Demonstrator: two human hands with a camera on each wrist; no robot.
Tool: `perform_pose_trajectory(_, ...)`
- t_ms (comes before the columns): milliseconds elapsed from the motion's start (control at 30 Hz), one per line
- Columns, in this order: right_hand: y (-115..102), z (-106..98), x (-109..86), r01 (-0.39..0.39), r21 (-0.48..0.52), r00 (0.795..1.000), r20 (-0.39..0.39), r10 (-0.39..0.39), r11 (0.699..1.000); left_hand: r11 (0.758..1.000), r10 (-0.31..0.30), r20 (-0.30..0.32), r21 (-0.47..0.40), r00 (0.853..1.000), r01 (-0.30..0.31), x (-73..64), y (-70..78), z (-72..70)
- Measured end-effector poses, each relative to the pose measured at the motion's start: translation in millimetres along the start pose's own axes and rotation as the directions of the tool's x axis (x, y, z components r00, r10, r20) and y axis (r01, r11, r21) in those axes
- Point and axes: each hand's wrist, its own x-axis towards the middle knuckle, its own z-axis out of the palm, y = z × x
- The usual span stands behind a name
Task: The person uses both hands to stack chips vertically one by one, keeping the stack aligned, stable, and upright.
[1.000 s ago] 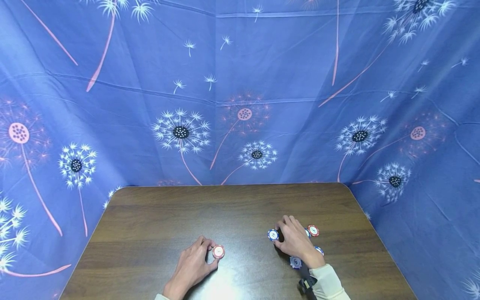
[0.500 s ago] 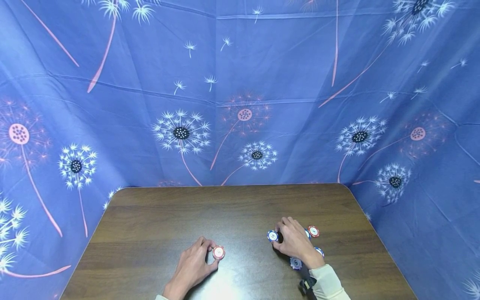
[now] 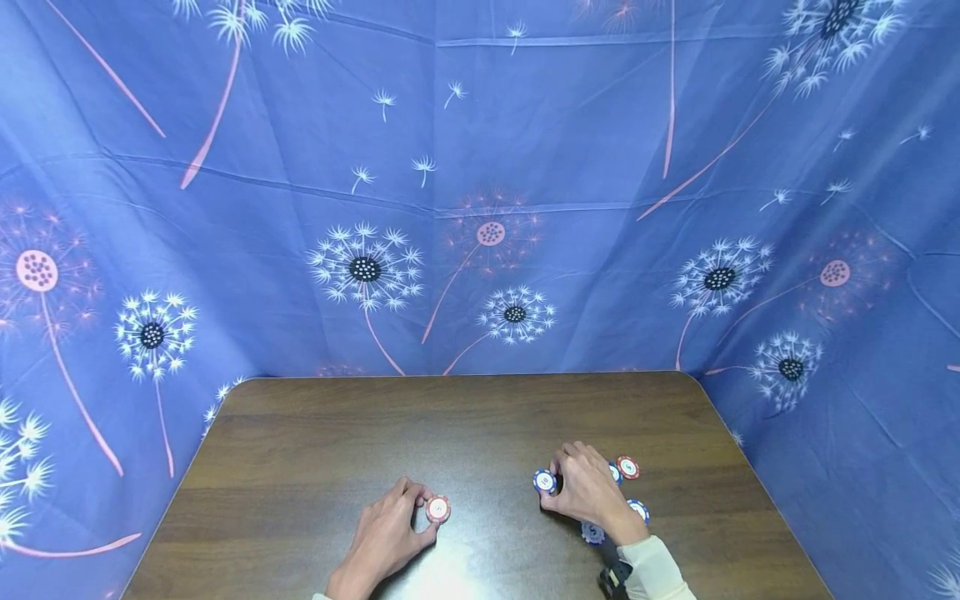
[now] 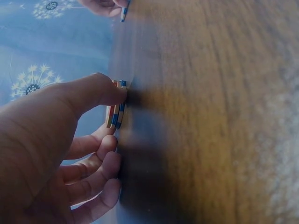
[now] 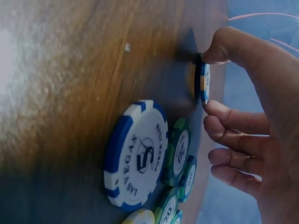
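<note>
My left hand pinches a short stack of poker chips by its edges between thumb and fingers. A red-and-white poker chip tops this stack, and a blue-edged one lies under it, close to the wood. On the right, my right hand grips a blue-and-white poker chip between thumb and index finger. In the right wrist view that chip is seen nearly edge-on, just over the tabletop, with the other fingers loosely bent beside it.
Around the right hand lie a red poker chip, a blue one and a chip marked 5. Green chips and a yellow one sit beside it. The wooden table ends at a blue dandelion-print cloth.
My right hand has drawn slightly toward me with the blue-and-white poker chip, uncovering more of the blue chip by the wrist. The left hand keeps its hold on the stack.
</note>
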Motion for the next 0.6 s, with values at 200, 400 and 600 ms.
perform_pose_trajectory(200,-9.0,0.8,1.6,0.028,0.022,0.999,-0.027,-0.028,0.999,1.0,0.001,-0.012,0.002,1.0,-0.001,-0.4,-1.3,1.5)
perform_pose_trajectory(400,-32.4,5.8,5.6,0.056,0.048,0.998,-0.014,-0.056,0.997,1.0,-0.002,-0.009,0.011,1.0,0.002,-0.5,-1.1,1.7)
perform_pose_trajectory(600,-62.5,11.8,14.1,0.1,0.062,0.994,0.035,-0.102,0.993,1.0,-0.002,-0.023,0.01,1.0,0.002,0.2,-1.1,2.3)
